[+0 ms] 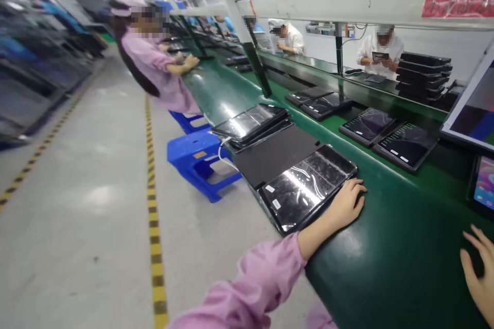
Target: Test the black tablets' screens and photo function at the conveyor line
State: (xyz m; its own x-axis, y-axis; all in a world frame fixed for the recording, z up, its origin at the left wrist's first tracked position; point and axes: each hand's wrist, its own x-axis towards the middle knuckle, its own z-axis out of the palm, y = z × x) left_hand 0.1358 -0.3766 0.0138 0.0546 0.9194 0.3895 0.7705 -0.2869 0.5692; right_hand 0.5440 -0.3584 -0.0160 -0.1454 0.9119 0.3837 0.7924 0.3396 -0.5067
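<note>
My left hand (347, 203) lies at the near right edge of a glossy black tablet (309, 185), its fingers stretched out towards the green bench top. Film with small white labels covers the tablet's face. Beside that tablet is a flat dark grey pad (276, 154), and beyond it a pile of film-covered tablets (249, 122) with a white cable (223, 154) hanging off the bench side. At the right border, my right hand (480, 270) is partly cut off, fingers spread above the bench, holding nothing visible. A tablet with a lit colourful screen (485, 185) is nearest to it.
Several dark tablets (368, 124) lie in trays along the green bench (370, 267). A monitor (473, 103) stands at right. Black trays (424, 74) are stacked behind. A blue stool (196, 151) sits left of the bench; a co-worker in pink (158, 61) works farther along.
</note>
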